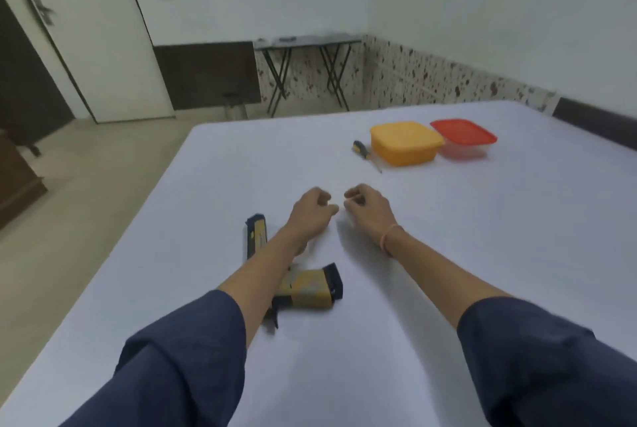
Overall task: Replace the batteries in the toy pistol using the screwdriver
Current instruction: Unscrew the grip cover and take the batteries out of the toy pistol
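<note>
White table (448, 254) bore all items. Both forearms reached over it; the left forearm crossed above the toy pistol (310, 285), hiding its middle. Left hand (312, 211) and right hand (368, 208) were loosely curled, grasping nothing. Far right sat an orange container (405, 142) touching a red-lidded container (463, 137); the screwdriver (366, 154) lay beside the orange one.

Head view — looking down, forward over table (448, 254)

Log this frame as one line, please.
stage: before start | left hand: empty, curled | right hand: empty, curled | toy pistol: on table, under left forearm | screwdriver: untouched, beside yellow box
</note>
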